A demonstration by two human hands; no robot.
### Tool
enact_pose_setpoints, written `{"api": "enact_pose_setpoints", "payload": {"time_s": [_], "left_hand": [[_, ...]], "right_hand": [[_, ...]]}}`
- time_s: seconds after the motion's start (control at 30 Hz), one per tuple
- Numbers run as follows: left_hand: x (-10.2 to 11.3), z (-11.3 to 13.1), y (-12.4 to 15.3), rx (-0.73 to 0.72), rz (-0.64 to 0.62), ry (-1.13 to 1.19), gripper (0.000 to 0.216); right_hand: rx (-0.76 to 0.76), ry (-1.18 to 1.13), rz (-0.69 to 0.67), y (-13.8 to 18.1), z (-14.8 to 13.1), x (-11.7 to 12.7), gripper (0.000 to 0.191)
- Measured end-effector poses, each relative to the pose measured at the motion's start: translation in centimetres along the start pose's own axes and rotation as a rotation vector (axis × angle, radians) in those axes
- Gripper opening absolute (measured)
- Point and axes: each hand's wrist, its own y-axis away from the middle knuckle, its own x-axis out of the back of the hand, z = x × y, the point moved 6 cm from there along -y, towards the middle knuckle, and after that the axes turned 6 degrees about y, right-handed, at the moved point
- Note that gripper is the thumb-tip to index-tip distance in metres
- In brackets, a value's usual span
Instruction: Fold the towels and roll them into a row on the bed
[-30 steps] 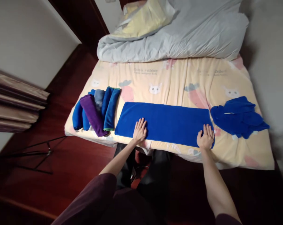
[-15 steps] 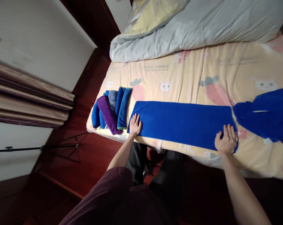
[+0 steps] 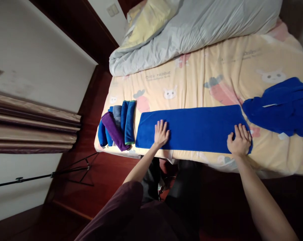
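A long blue towel [image 3: 196, 129], folded into a strip, lies flat along the near edge of the bed. My left hand [image 3: 162, 134] rests on it, left of its middle, palm down with fingers stretched out. Near the towel's right end, my right hand [image 3: 239, 140] also lies flat, thumb apart from the fingers. Just past that end is a crumpled blue cloth [image 3: 279, 108] with a small white tag. Several rolled towels [image 3: 129, 122] sit side by side left of the strip, and a purple rolled towel [image 3: 113, 130] lies across them.
A patterned yellow sheet [image 3: 189, 90] covers the bed. A grey quilt [image 3: 196, 36] is bunched along the far side, beside a yellow pillow [image 3: 151, 21]. To the left stand a black tripod [image 3: 85, 169] on the reddish floor and a brown curtain [image 3: 33, 125].
My left hand has slid right from the towel's left end towards its middle. The right hand stays near the right end. The camera view has shifted and tilted slightly.
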Motion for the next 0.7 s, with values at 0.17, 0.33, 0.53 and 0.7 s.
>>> {"api": "enact_pose_setpoints", "payload": {"time_s": [0.17, 0.33, 0.53, 0.7], "left_hand": [[-3.7, 7.4, -5.1, -0.175, -0.078, 0.047, 0.063], [-1.5, 0.5, -6.6, 0.020, 0.020, 0.001, 0.063], [2.4, -10.1, -5.8, 0.255, 0.107, -0.039, 0.066], [3.8, -15.1, -6.1, 0.275, 0.123, -0.024, 0.065]], "right_hand": [[0.002, -0.006, 0.022, -0.1, -0.1, 0.3, 0.056], [0.001, -0.002, 0.017, -0.1, -0.2, 0.4, 0.055], [0.000, 0.007, 0.034, -0.1, -0.2, 0.5, 0.053], [-0.003, 0.022, 0.023, -0.2, -0.1, 0.4, 0.054]]}}
